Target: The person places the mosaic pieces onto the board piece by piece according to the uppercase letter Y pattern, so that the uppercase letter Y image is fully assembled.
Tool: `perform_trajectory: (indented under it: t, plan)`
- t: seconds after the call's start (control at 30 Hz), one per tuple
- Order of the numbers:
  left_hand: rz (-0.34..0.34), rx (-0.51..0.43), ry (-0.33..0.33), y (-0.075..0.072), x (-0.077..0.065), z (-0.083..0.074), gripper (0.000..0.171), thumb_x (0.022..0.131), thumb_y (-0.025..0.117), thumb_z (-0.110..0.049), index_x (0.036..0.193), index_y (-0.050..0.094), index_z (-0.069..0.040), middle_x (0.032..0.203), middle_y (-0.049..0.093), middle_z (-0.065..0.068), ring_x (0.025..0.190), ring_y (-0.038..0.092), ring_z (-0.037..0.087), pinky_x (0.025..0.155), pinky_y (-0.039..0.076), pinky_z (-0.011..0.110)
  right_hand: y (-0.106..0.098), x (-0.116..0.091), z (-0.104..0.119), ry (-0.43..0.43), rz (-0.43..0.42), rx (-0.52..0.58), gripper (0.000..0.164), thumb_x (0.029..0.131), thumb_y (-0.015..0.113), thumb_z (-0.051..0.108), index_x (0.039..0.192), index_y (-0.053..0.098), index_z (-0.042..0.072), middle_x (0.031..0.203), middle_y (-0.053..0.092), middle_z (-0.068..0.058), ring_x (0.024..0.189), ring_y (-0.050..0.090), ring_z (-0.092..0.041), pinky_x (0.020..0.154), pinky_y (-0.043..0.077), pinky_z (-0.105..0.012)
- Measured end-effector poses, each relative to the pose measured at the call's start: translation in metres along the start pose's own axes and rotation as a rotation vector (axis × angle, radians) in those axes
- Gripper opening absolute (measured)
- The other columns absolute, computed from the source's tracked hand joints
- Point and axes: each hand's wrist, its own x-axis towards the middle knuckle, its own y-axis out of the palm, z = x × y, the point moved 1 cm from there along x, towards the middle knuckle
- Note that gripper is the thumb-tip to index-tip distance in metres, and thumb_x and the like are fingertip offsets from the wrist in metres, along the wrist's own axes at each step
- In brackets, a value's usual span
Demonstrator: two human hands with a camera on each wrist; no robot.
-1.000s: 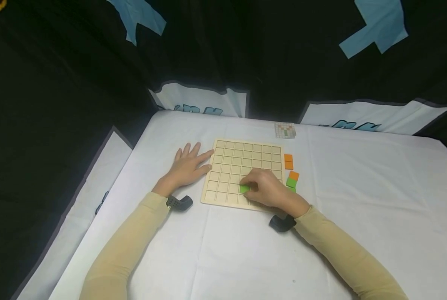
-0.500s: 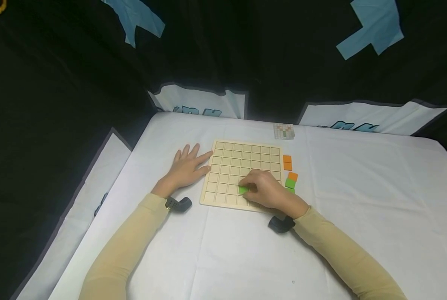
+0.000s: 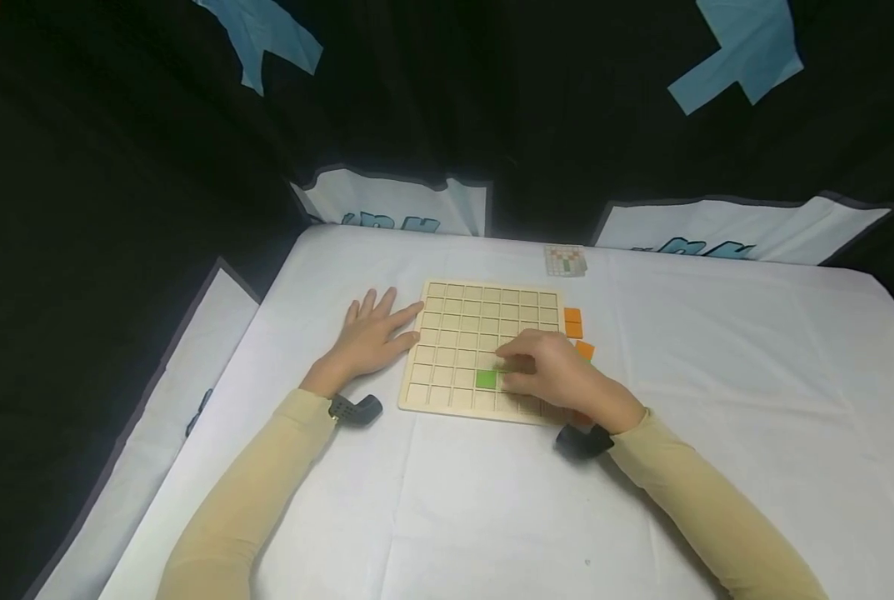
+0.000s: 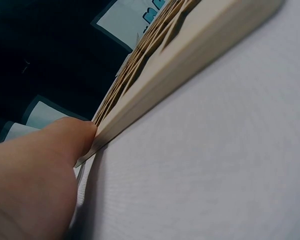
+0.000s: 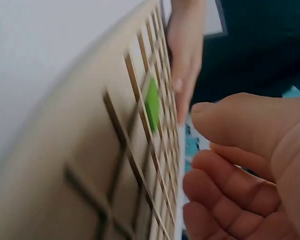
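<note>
A square wooden grid board (image 3: 447, 400) lies on the white table, and one green square tile (image 3: 486, 379) sits in a cell of its lower middle. My left hand (image 3: 364, 343) rests spread on the table, its thumb and index fingertips at the board's left edge. In the left wrist view the thumb (image 4: 75, 135) touches that edge. My right hand (image 3: 551, 371) hovers over the board's right part, just right of the green tile. Seen from the right wrist, its thumb and loosely curled fingers (image 5: 215, 185) stand apart with nothing between them.
Two orange tiles (image 3: 572, 322) lie beside the board's right edge. Below them is another orange tile (image 3: 585, 350), with green tiles mostly hidden by the right hand. A small card with a coloured grid pattern (image 3: 564, 261) lies behind the board. A dark curtain (image 3: 447, 92) hangs beyond the table.
My right hand has let go of the green tile and shifted to the right, leaving the tile in its cell fully visible. The left hand has stayed at the board's edge.
</note>
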Motion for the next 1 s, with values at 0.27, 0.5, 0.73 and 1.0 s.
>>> perform_trajectory:
  t: [0.27,0.5,0.73,1.0]
  plan:
    - [0.011,0.007,-0.018,0.002,0.000,0.002,0.061,0.103,0.042,-0.050,0.160,0.033,-0.030,0.172,0.008,0.019,0.158,-0.004,0.048,0.126,-0.005,0.065,-0.031,-0.025,-0.025,0.132,-0.008,-0.029,0.031,0.085,0.079,0.006,0.114,0.076,-0.002,0.110,0.078,-0.016,0.097,0.074,-0.028,0.087,0.061,-0.046]
    - [0.001,-0.013,-0.007,-0.001,0.000,0.001,0.061,0.103,0.043,-0.049,0.160,0.035,-0.029,0.172,0.009,0.020,0.158,-0.003,0.049,0.126,-0.004,0.066,-0.043,-0.039,-0.042,0.190,-0.012,-0.060,0.029,0.081,0.079,0.000,0.110,0.077,-0.004,0.105,0.078,-0.019,0.091,0.074,-0.028,0.081,0.062,-0.045]
    - [0.007,-0.002,-0.003,0.002,0.002,0.001,0.061,0.103,0.044,-0.049,0.160,0.034,-0.029,0.172,0.009,0.020,0.158,-0.003,0.048,0.126,-0.004,0.066,-0.045,-0.045,-0.045,0.196,0.008,-0.077,0.024,0.079,0.081,0.000,0.104,0.079,-0.001,0.104,0.078,-0.019,0.092,0.075,-0.028,0.080,0.062,-0.044]
    - [0.014,0.009,-0.006,0.002,0.003,0.001,0.061,0.104,0.043,-0.049,0.161,0.033,-0.029,0.172,0.008,0.020,0.158,-0.004,0.049,0.126,-0.005,0.066,-0.042,-0.053,-0.048,0.199,0.041,-0.078,0.025,0.078,0.081,-0.001,0.103,0.078,-0.003,0.101,0.079,-0.016,0.088,0.074,-0.025,0.077,0.062,-0.041]
